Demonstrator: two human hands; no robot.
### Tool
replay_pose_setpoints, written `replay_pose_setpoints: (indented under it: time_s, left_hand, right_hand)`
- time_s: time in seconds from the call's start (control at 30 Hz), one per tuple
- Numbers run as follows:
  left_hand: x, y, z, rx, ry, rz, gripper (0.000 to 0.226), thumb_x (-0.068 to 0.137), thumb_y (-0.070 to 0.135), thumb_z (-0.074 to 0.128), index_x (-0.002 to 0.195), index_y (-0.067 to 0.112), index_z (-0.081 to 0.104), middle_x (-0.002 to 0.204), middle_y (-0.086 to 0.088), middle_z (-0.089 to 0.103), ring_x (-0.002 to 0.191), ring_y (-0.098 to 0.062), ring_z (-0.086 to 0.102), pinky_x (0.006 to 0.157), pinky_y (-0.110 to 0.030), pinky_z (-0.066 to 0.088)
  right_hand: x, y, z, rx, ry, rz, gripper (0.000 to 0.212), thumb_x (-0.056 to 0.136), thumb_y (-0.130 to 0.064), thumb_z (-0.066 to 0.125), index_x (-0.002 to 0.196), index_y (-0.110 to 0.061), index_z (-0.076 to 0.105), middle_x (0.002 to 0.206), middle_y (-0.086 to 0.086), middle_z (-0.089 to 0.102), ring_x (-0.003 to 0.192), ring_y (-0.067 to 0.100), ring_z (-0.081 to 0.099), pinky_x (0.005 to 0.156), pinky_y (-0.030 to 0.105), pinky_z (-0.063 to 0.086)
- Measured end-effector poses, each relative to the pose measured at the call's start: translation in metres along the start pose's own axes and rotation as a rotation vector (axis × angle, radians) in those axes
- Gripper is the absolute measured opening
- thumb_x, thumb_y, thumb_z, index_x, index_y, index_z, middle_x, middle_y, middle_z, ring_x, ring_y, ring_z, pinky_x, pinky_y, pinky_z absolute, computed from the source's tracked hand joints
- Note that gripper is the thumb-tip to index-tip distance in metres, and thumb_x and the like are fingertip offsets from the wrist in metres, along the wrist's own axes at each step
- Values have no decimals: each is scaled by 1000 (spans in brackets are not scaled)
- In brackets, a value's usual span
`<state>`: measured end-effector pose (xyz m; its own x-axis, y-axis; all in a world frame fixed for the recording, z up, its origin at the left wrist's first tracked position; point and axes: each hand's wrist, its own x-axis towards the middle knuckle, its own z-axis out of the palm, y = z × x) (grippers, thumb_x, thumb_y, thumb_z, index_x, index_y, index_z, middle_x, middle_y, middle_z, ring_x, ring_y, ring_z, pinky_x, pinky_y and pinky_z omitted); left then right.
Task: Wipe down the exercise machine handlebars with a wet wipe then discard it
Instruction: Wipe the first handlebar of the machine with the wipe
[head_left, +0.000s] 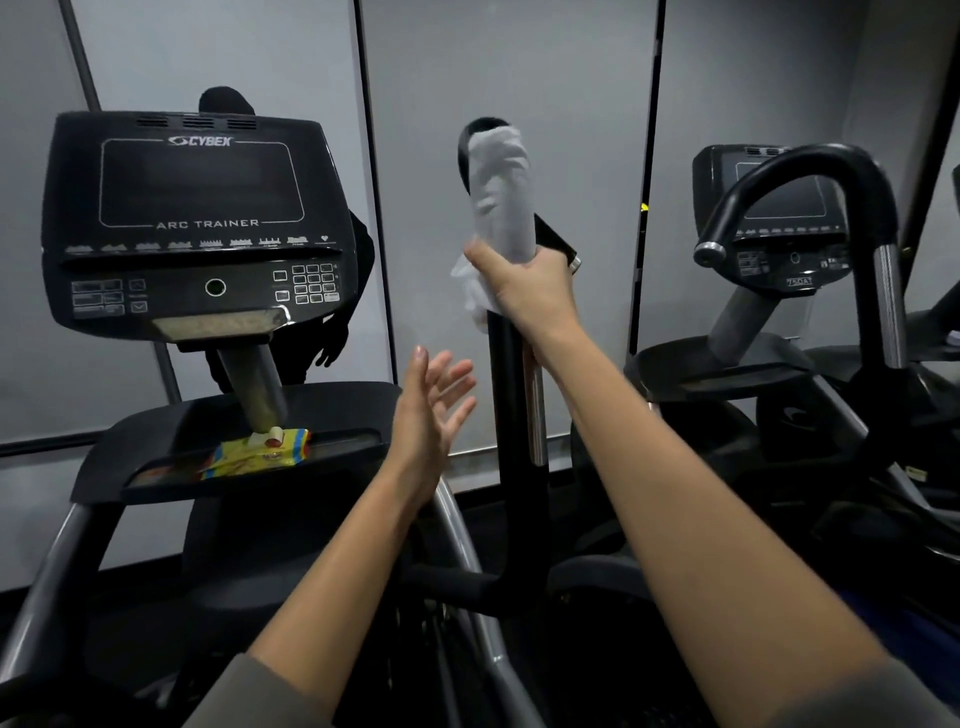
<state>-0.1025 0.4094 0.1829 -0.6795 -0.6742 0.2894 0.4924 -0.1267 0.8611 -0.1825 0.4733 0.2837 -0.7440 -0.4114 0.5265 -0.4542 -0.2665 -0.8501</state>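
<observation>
One raised right hand (524, 283) clenches wipe (501, 192) around handlebar (517, 415); left hand (428, 410) released.

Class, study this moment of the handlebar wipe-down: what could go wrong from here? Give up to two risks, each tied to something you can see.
1. The right hand grips only the lower end of the wet wipe draped up the handlebar, so the loose top may slip off or bunch.
2. The left hand is open and off the bar, leaving nothing steadying it.

Pretty dim room, soft flat light, no hard shadows. Wide-angle lens bends the wall panels (509, 78) at the edges. Slight glare on the console (202, 208); its lower trim looks smeared. Left hand (426, 410) is a bit motion-blurred, and dark corners lose detail.
</observation>
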Motion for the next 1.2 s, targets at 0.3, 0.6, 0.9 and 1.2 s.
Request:
replay_pose_setpoints:
  time_s: [0.3,0.6,0.9,1.2]
  left_hand:
    - [13,12,25,192,-165,94,56,96,54,26,116,15,61,93,2,72,85,-11,70,70,-23,54]
    - [8,32,62,346,-212,212,24,88,41,59,105,25,63,91,0,66,85,-14,63,78,-27,54]
    - [0,24,64,365,-82,147,35,83,46,65,107,21,69,93,5,70,87,-8,65,77,-20,53]
    - [-27,-14,35,436,-202,147,41,87,47,54,110,15,64,88,7,69,82,-5,67,68,-12,50]
  right_hand:
    - [-64,63,-13,-90,-11,89,41,64,-46,70,85,-11,68,75,3,74,72,19,72,71,44,59]
    - [-86,50,-62,-291,-500,197,47,71,-35,79,109,-17,59,97,-2,70,85,7,67,66,14,53]
    - [-31,-6,-78,-160,-135,-18,48,91,-43,52,124,-8,57,115,-1,62,96,1,56,77,10,42]
    - [-9,-26,-43,-67,-185,-151,24,93,-19,56,108,-2,65,79,-4,65,64,-5,62,51,1,40]
